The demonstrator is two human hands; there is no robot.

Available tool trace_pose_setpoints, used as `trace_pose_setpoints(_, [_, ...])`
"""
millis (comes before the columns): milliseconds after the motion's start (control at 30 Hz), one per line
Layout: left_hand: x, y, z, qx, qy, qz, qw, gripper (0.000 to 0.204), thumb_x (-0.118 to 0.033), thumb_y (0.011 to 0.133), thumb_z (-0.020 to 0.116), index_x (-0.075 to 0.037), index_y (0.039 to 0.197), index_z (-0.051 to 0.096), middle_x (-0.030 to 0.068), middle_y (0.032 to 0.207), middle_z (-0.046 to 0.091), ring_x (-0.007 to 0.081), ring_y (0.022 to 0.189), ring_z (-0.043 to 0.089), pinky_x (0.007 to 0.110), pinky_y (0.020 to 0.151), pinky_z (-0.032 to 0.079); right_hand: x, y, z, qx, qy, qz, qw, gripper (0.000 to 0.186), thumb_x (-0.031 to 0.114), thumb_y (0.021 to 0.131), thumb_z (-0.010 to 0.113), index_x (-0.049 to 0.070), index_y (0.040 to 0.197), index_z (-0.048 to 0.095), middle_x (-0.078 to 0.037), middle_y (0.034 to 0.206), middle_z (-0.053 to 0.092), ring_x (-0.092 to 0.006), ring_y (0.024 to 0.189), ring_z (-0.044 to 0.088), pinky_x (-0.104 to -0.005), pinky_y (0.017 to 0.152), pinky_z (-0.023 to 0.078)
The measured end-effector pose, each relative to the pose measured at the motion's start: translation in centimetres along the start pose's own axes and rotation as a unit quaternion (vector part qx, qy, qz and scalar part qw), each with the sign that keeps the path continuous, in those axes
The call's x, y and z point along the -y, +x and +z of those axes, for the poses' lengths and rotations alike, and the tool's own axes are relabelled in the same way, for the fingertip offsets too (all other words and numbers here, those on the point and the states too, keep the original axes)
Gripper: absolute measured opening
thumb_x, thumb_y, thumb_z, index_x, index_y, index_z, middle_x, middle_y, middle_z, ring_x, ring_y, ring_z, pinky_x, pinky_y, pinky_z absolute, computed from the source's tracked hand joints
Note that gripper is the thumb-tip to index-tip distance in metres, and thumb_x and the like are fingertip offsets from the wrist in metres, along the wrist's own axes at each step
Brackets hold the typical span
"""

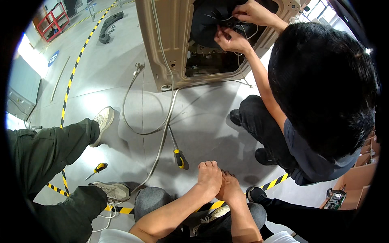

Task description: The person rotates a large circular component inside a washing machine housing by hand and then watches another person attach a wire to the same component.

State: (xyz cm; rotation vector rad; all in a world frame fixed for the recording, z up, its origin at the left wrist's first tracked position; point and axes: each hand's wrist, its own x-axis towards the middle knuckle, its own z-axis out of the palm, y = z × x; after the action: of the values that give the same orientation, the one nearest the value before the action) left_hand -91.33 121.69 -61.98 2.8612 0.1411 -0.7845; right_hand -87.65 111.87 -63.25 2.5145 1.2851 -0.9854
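Observation:
My left hand [209, 177] and my right hand [229, 188] rest against each other in front of my knees. Both have curled fingers; their palms are hidden, so anything inside cannot be made out. Nearest to them on the floor lies a yellow-and-black screwdriver [179, 159], a little beyond and left of my left hand. Farther ahead a tan vehicle door panel [160, 60] stands on the floor. At its opening, a co-worker's two hands [233, 40] handle thin wires and a small black part [229, 23].
A grey cable [164, 133] runs from the door past my left knee. To the left lie a second, smaller screwdriver [99, 167] and another person's legs [60, 139]. The crouching co-worker [324, 89] fills the right side. Striped tape [75, 69] marks the floor; a red cart [52, 22] stands far left.

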Motion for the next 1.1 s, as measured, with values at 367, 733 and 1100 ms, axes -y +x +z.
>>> trace_pose_setpoints(367, [0.1, -0.1, 0.2, -0.018, -0.008, -0.002, 1.000, 0.029, -0.017, 0.079, 0.059, -0.006, 0.106, 0.063, 0.0102, 0.106, 0.057, 0.0233, 0.102, 0.055, 0.035, 0.083, 0.041, -0.3, 0.3, 0.7, 0.004, -0.002, -0.004, 1.000, 0.049, 0.023, 0.078, 0.059, 0.003, 0.122, 0.049, -0.011, 0.121, 0.051, -0.0262, 0.114, 0.049, -0.0375, 0.099, 0.038])
trace_pose_setpoints(733, [0.1, -0.2, 0.0, -0.013, -0.005, 0.001, 1.000, 0.029, -0.017, 0.079, 0.058, -0.006, 0.106, 0.063, 0.0103, 0.108, 0.057, 0.0241, 0.103, 0.054, 0.035, 0.084, 0.041, 0.2, -0.1, -0.2, -0.011, 0.036, 0.005, 0.999, 0.048, 0.023, 0.077, 0.059, 0.003, 0.120, 0.050, -0.012, 0.120, 0.052, -0.0268, 0.113, 0.050, -0.0384, 0.099, 0.038])
trace_pose_setpoints(1100, [0.0, -0.1, 0.0, -0.011, -0.006, 0.000, 1.000, 0.029, -0.017, 0.080, 0.058, -0.006, 0.105, 0.064, 0.0101, 0.107, 0.058, 0.0241, 0.103, 0.054, 0.035, 0.084, 0.041, -0.2, 0.2, 0.4, -0.002, 0.002, 0.001, 1.000, 0.048, 0.025, 0.079, 0.057, 0.004, 0.121, 0.050, -0.011, 0.121, 0.053, -0.0266, 0.113, 0.050, -0.0371, 0.099, 0.038])
